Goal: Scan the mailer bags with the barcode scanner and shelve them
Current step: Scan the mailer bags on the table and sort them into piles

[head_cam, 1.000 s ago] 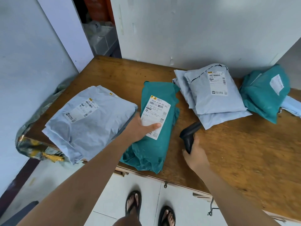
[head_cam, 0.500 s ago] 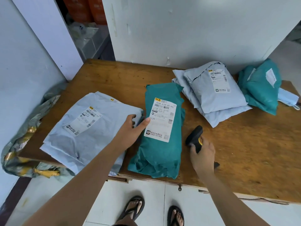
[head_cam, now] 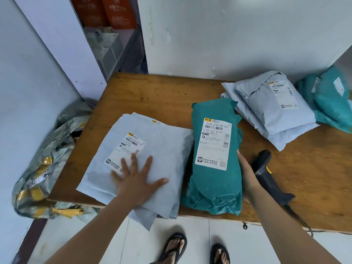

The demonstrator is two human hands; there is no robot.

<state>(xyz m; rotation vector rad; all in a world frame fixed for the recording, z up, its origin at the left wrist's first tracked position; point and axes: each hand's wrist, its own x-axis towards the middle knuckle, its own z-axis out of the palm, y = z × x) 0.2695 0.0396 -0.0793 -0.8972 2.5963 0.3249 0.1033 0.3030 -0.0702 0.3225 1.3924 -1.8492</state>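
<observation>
A grey mailer bag (head_cam: 158, 149) with a white label lies at the wooden table's (head_cam: 162, 96) front left. My left hand (head_cam: 135, 180) rests flat on it, fingers spread. Beside it lies a teal mailer bag (head_cam: 213, 180), label up. My right hand (head_cam: 245, 172) is against that bag's right edge, thumb on top and fingers tucked out of sight under it. The black barcode scanner (head_cam: 266, 174) lies on the table just right of my right hand, its cable running off the front edge.
Two stacked grey mailers (head_cam: 274, 115) and more teal mailers (head_cam: 333, 103) sit at the back right by the wall. A crumpled grey and yellow sack (head_cam: 43, 164) hangs off the table's left side. A shelf with boxes (head_cam: 108, 40) shows through the gap behind.
My right hand let go of the scanner, which now lies on the table, and moved to the teal bag's edge. My left hand shifted from the teal bag onto the grey one.
</observation>
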